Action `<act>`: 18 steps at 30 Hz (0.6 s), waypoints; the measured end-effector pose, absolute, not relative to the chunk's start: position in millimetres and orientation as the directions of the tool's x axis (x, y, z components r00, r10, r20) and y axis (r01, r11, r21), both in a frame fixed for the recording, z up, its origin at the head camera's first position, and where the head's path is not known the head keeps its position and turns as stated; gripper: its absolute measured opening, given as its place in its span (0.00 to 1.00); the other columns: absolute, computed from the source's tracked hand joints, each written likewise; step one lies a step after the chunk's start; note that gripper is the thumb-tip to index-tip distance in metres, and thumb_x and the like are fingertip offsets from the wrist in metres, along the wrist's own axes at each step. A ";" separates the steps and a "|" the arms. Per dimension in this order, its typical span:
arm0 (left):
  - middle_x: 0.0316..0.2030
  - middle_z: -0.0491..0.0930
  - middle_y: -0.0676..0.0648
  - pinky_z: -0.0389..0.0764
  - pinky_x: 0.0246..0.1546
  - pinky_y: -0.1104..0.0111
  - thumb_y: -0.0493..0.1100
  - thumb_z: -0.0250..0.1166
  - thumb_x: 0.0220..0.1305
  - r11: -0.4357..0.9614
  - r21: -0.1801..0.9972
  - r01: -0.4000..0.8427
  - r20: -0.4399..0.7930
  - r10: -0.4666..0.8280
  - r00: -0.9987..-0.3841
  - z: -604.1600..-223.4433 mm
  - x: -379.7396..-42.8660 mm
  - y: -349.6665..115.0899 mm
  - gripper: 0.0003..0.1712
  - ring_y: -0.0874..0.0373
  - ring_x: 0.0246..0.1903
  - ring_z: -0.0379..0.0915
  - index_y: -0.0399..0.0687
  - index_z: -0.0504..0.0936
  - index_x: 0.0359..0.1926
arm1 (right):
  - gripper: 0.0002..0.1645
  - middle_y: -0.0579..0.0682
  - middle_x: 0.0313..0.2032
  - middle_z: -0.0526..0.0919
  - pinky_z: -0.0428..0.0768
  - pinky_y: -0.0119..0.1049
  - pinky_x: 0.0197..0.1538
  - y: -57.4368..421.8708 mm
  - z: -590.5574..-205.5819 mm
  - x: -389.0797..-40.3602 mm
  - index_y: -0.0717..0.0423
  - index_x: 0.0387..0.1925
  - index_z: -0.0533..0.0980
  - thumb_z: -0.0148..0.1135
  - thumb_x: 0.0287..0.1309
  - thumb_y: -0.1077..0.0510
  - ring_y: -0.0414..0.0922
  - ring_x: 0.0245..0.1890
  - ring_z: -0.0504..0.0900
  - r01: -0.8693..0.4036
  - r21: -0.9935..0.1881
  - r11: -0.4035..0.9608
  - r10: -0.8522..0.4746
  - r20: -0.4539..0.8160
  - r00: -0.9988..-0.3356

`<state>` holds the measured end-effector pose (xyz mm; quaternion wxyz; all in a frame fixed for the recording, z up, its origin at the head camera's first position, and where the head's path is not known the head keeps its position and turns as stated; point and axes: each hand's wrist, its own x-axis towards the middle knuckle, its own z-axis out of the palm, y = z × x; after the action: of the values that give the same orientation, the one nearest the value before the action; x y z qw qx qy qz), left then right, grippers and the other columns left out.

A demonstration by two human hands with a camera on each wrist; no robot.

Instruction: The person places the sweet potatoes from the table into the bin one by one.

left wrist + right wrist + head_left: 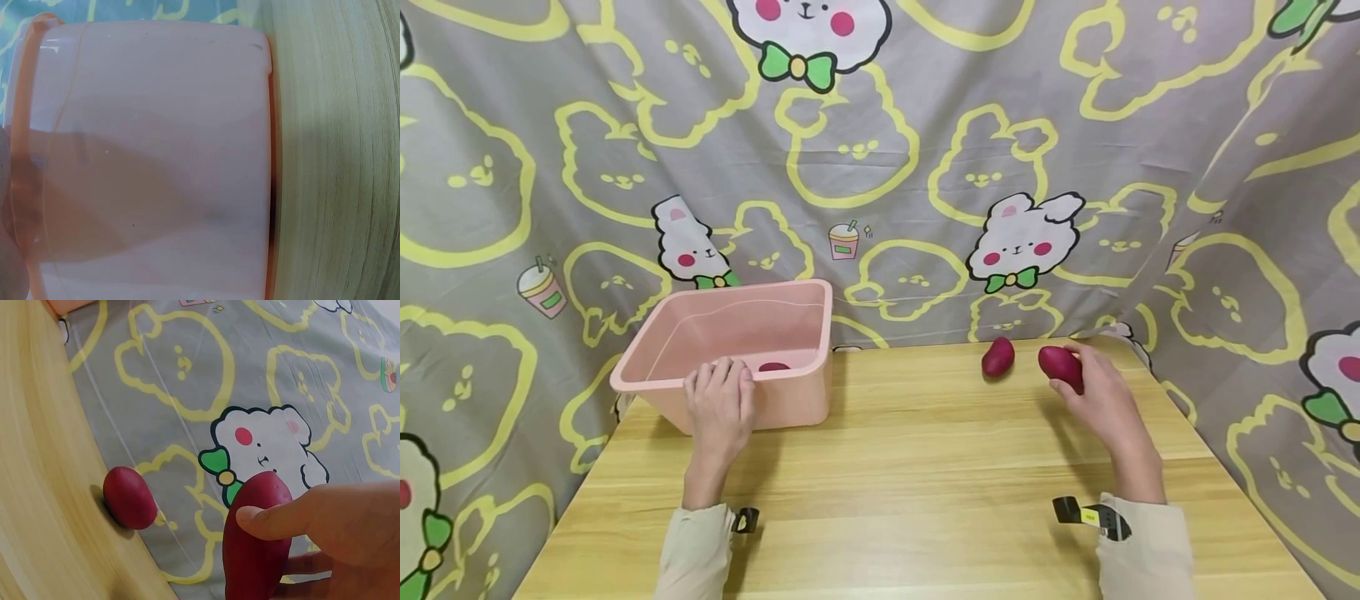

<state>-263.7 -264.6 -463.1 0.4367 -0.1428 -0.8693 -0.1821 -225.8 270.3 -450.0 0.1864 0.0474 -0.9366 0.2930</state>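
My left hand (721, 408) grips the near rim of a pink plastic tub (790, 404), its fingers hooked over the edge. Part of a dark red object (773, 367) shows inside the tub; the front rim hides the rest. Filling most of the left wrist view is the tub's outer wall (156, 112). On the right, my right hand (1101, 396) holds a purple-red sweet potato (1060, 367) between thumb and fingers, above the table; the right wrist view shows this sweet potato (256, 550) clearly. A second sweet potato (998, 358) lies on the table to its left.
The wooden table (910, 483) ends at the back against a grey curtain (910, 167) with cartoon prints. More curtain hangs along both sides. The tub stands at the table's back left.
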 end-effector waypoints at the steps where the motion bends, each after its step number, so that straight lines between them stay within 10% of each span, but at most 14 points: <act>1: 0.34 0.76 0.39 0.61 0.53 0.41 0.47 0.43 0.78 0.893 0.193 0.408 0.812 0.088 -0.577 -462.9 -263.5 -264.6 0.21 0.36 0.39 0.68 0.41 0.75 0.33 | 0.37 0.75 0.61 0.70 0.70 0.69 0.53 268.6 -449.5 -226.2 0.68 0.68 0.64 0.69 0.62 0.63 0.71 0.56 0.71 -0.204 -0.531 0.823 0.017 0.381 -0.924; 18: 0.34 0.76 0.39 0.61 0.53 0.41 0.48 0.43 0.78 0.893 0.191 0.407 0.807 0.093 -0.584 -461.5 -262.5 -265.3 0.21 0.36 0.39 0.68 0.42 0.75 0.34 | 0.37 0.71 0.55 0.73 0.74 0.68 0.50 247.8 -450.8 -228.5 0.62 0.68 0.65 0.70 0.63 0.57 0.66 0.54 0.73 -0.202 -0.542 0.816 0.020 0.375 -0.927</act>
<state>-262.5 -265.3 -461.5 0.4331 -0.1436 -0.8712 -0.1813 -228.5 247.8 -450.8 0.1850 0.0488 -0.9347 0.2996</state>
